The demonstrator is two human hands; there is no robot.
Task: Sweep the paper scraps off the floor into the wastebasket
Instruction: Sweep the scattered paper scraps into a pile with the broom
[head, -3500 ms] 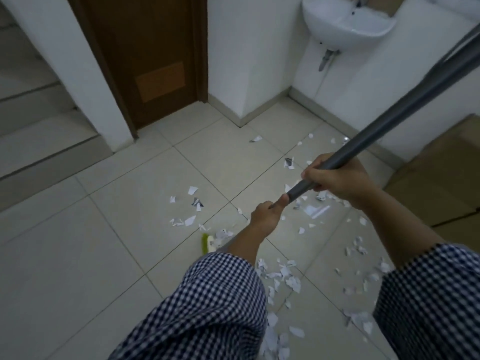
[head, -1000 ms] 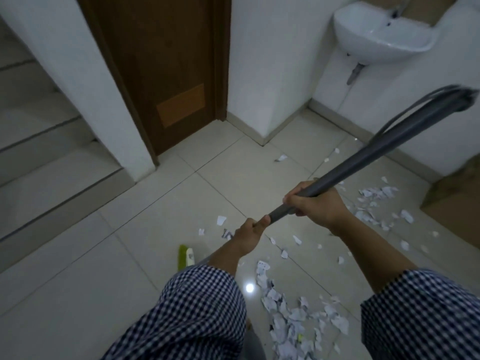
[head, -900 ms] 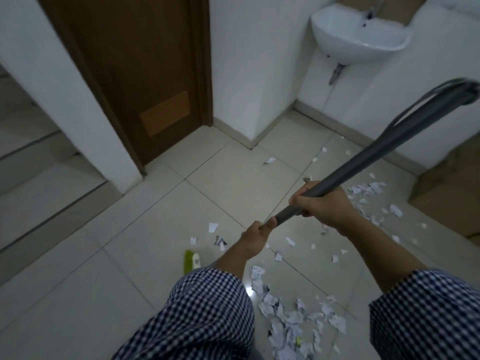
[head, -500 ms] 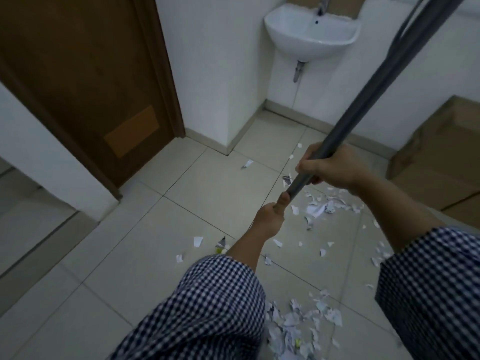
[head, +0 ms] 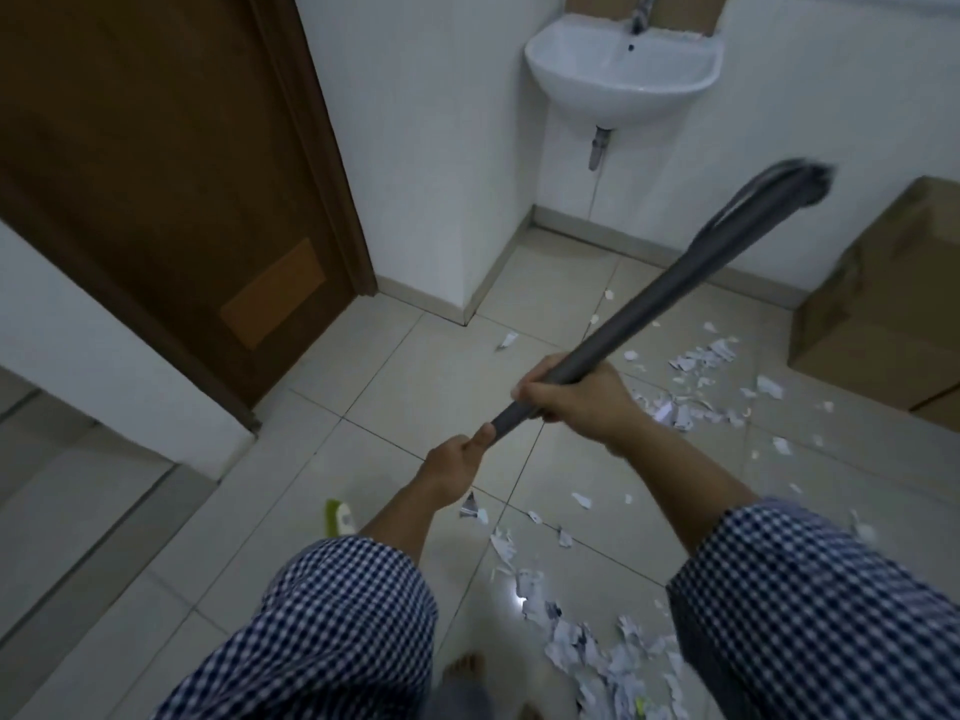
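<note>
Both hands hold a grey broom handle (head: 670, 291) that slants up to the right. My right hand (head: 576, 402) grips it higher up; my left hand (head: 457, 467) grips it lower, thumb along the shaft. The green and white broom head (head: 337, 518) shows on the floor left of my left forearm. Paper scraps lie in a pile (head: 587, 636) near my bare foot and in a second cluster (head: 691, 392) beyond my right hand. No wastebasket is in view.
A brown door (head: 171, 189) is at the left, with a white wall corner (head: 441, 163) beside it. A white sink (head: 623, 70) hangs on the far wall. Cardboard boxes (head: 883, 304) stand at the right. Steps (head: 62, 491) lie at the left edge.
The handle's top end has swung from steep down to a lower slant to the right. The broom head has come back into view left of my forearm. The view shifted slightly.
</note>
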